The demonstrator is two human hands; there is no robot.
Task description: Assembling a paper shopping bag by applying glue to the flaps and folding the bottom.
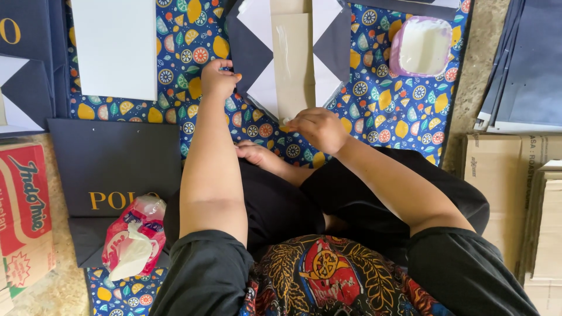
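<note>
Item: unfolded dark navy paper bag (253, 52), upper centre of the frame, lying flat on a blue cloth (374, 99) printed with citrus slices. White triangular flaps show on both sides of a tan cardboard strip (293, 64) that runs down its middle; a glossy wet streak lies along the strip.

Your left hand (218, 77): closed into a loose fist, pressing on the bag's left edge, just left of the white flap. Its grip holds nothing that can be made out.

Your right hand (319, 127): at the lower end of the tan strip, fingers pinched narrow around a small pale thing at the fingertips; what it is cannot be told.

Adjacent stock:
- Shallow pink-rimmed tub (420, 47) of white paste, upper right of the frame, on the cloth, well apart from both hands.
- White sheet (114, 47), upper left, on the cloth.
- Finished dark navy bag (111, 169) with gold lettering, left of centre, flat on the floor.
- Red and white plastic pack of tissues (133, 237), lower left, resting on that bag's lower edge.
- Red printed carton (23, 210), far left edge.
- Stacked brown cardboard (515, 193), right edge; more navy sheets (527, 64) above it.

You sit cross-legged in dark clothing at the bottom of the frame.
</note>
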